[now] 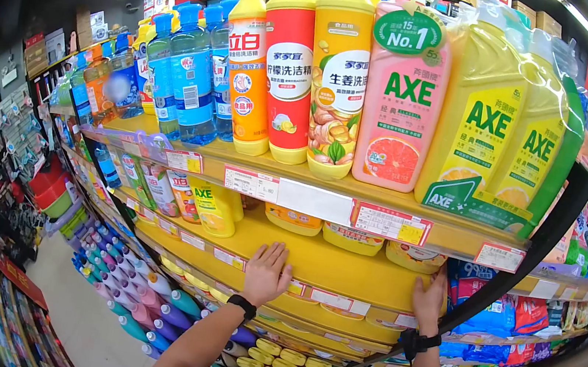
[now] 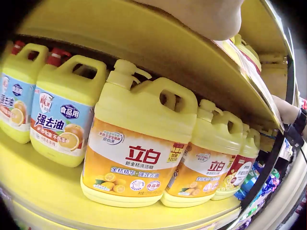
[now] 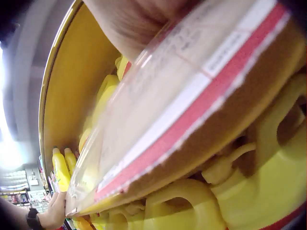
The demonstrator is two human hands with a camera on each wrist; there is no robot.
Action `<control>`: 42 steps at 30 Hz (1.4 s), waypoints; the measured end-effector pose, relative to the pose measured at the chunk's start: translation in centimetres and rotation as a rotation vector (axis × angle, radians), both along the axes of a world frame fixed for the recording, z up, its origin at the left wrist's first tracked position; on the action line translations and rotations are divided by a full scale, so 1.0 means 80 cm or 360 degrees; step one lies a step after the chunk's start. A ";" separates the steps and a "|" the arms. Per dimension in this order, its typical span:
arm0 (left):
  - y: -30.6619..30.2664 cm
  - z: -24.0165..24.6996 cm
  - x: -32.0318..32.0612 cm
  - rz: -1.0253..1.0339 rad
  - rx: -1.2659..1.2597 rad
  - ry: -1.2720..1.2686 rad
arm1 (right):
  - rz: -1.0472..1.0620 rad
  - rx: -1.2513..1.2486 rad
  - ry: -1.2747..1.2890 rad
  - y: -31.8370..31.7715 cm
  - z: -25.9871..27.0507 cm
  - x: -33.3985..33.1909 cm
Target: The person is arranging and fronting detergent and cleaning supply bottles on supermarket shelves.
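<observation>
My left hand (image 1: 267, 275) rests on the front part of a yellow shelf (image 1: 349, 271), fingers straight and pointing inward. At the right end of that shelf is my right hand (image 1: 429, 299), fingers extended beside the dark upright post. Neither hand holds anything. Behind them stand yellow bottles, among them an AXE dish soap bottle (image 1: 214, 206) left of the left hand and a large jug (image 1: 414, 257) near the right fingers. The left wrist view shows yellow pump jugs (image 2: 139, 143) on the shelf below. A price label strip (image 3: 158, 115) fills the right wrist view, right under the hand.
Above the hands, a shelf holds tall bottles of dish soap, including a pink AXE bottle (image 1: 400, 93) and blue bottles (image 1: 192, 81). Bagged goods (image 1: 492, 313) hang right of the black post (image 1: 558, 211). Several coloured bottles (image 1: 145, 297) stand low at the left.
</observation>
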State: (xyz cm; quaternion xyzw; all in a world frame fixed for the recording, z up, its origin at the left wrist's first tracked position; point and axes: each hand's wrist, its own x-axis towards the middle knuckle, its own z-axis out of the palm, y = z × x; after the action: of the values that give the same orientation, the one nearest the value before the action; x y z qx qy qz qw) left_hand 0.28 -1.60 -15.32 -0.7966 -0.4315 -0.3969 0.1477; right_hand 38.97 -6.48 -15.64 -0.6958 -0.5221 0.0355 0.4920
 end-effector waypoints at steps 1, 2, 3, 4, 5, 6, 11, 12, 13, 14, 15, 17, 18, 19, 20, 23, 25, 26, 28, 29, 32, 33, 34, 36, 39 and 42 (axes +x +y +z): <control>0.001 -0.001 0.000 -0.0006 0.0002 -0.0011 | -0.0006 0.0026 -0.0029 0.001 -0.004 0.001; 0.003 -0.002 0.000 -0.0012 0.0003 -0.0022 | -0.0011 0.0052 -0.0058 0.002 -0.007 0.003; 0.003 -0.002 0.000 -0.0019 0.0003 -0.0030 | 0.0024 0.0069 -0.0044 0.002 -0.005 0.003; 0.003 -0.003 0.000 -0.0019 0.0010 -0.0026 | 0.0058 0.0084 -0.0028 0.000 -0.003 0.002; 0.003 -0.003 -0.001 -0.0019 0.0013 -0.0021 | 0.0093 0.0096 -0.0010 -0.003 -0.003 0.001; 0.003 -0.003 -0.002 -0.0019 0.0018 -0.0015 | 0.0089 0.0097 -0.0014 -0.004 -0.002 0.000; 0.005 -0.005 -0.001 0.0001 0.0010 -0.0004 | 0.0013 0.0001 -0.0019 0.000 -0.003 0.001; 0.004 -0.005 -0.001 0.0006 0.0008 0.0000 | 0.0022 -0.0026 0.0010 -0.003 0.004 -0.002; 0.004 -0.004 0.000 0.0006 0.0009 -0.0007 | 0.0031 -0.0052 0.0039 -0.007 0.014 -0.007; 0.003 -0.003 0.000 0.0006 0.0010 -0.0015 | 0.0040 -0.0077 0.0067 -0.009 0.021 -0.010; 0.003 -0.002 0.001 0.0006 0.0012 -0.0023 | 0.0044 -0.0074 0.0070 -0.009 0.021 -0.009; 0.002 -0.002 0.001 0.0010 0.0019 -0.0017 | 0.0053 -0.0069 0.0078 -0.009 0.019 -0.009; 0.002 -0.002 0.001 0.0013 0.0023 -0.0014 | 0.0048 0.0010 0.0055 -0.006 0.014 -0.007; 0.002 -0.002 0.001 0.0014 0.0023 -0.0014 | 0.0043 0.0088 0.0034 -0.002 0.004 -0.005; 0.002 -0.002 0.001 0.0015 0.0022 -0.0014 | 0.0038 0.0166 0.0014 0.001 -0.002 -0.003; 0.001 -0.002 0.002 0.0017 0.0021 -0.0015 | 0.0056 0.0156 0.0047 0.003 -0.006 0.003; 0.001 -0.002 0.002 0.0016 0.0022 -0.0015 | 0.0080 0.0078 0.0122 -0.002 0.005 -0.002; 0.002 -0.003 0.002 0.0014 0.0024 -0.0014 | 0.0092 0.0040 0.0158 -0.003 0.009 -0.004; 0.003 -0.004 0.001 0.0011 0.0023 -0.0010 | 0.0091 0.0059 0.0136 -0.001 0.005 -0.002; 0.003 -0.004 0.001 0.0010 0.0021 -0.0007 | 0.0090 0.0068 0.0124 -0.001 0.003 -0.002; 0.001 -0.002 0.001 0.0013 0.0017 -0.0007 | 0.0108 0.0079 0.0098 -0.004 0.010 -0.005; 0.001 -0.002 0.001 0.0014 0.0015 -0.0008 | 0.0086 0.0069 0.0081 -0.004 0.010 -0.005; 0.001 -0.001 0.001 0.0014 0.0014 -0.0009 | 0.0063 0.0058 0.0065 -0.003 0.008 -0.005; 0.001 -0.001 0.001 0.0014 0.0010 -0.0013 | 0.0031 0.0049 0.0029 -0.002 0.004 -0.003; 0.002 -0.002 0.001 0.0011 0.0015 -0.0019 | 0.0009 0.0047 -0.0015 -0.001 0.001 -0.002; 0.002 -0.002 0.001 0.0011 0.0017 -0.0022 | 0.0002 0.0044 -0.0038 -0.002 0.001 -0.003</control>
State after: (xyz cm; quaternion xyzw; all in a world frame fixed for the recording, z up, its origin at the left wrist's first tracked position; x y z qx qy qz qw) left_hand 0.38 -1.45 -15.45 -0.7915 -0.4332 -0.4041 0.1502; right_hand 38.73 -6.62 -15.55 -0.6891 -0.5288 0.0203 0.4951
